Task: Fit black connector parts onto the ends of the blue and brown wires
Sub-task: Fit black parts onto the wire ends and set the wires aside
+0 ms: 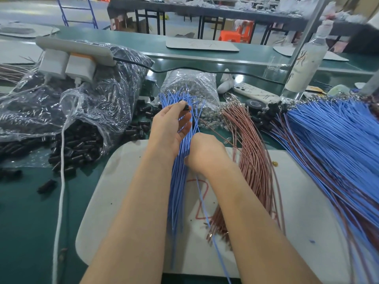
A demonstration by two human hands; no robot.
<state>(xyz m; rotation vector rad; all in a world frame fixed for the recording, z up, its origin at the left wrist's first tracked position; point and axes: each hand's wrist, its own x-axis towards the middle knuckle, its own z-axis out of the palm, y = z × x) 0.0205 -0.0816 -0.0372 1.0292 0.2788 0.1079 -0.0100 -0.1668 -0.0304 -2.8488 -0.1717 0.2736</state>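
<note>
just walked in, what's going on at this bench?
A person is fitting connectors onto wire leads. The left hand pinches a black connector part at the tips of the blue wire bundle; the right hand grips that bundle lower down. Brown wires lie to the right, and loose connectors spill from a plastic bag on the left.

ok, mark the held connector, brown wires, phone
connector (186,107): head view, on its black body.
brown wires (253,154): head view, middle of the bundle.
phone (256,92): head view, back of its case.

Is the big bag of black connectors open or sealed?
Open: the bag gapes at its near end, black connectors spilling onto the green table.
</note>
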